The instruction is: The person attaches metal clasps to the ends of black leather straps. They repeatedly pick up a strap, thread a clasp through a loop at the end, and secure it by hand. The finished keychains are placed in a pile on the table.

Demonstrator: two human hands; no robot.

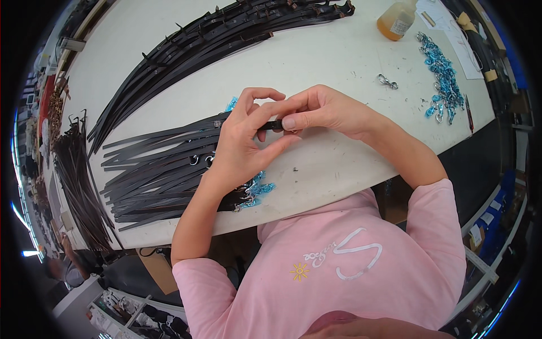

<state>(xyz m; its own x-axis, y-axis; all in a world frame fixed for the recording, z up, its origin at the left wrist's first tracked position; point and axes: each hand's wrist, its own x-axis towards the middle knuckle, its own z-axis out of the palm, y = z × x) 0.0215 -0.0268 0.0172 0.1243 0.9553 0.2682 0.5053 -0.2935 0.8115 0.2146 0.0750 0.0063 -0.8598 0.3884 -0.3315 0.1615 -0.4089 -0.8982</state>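
Over the near middle of the table, both my hands meet at the end of a black strap (274, 125). Thumb and fingers of my right hand (324, 112) pinch its tip from the right. My left hand (240, 135) curls around the strap's other side, its thumb stretched toward the right hand. Beneath and left of that hand lies a pile of flat black straps (149, 186), some with metal rings. Hooks wrapped in blue plastic (257, 189) show at the pile's right end. Part of the held strap is hidden by my fingers.
A long bundle of black straps (186, 53) curves across the far side. More straps (82, 181) hang over the left edge. To the right are blue-wrapped metal hooks (443, 76), a loose metal hook (387, 82), a bottle of amber liquid (395, 22) and a slim pointed tool (468, 113).
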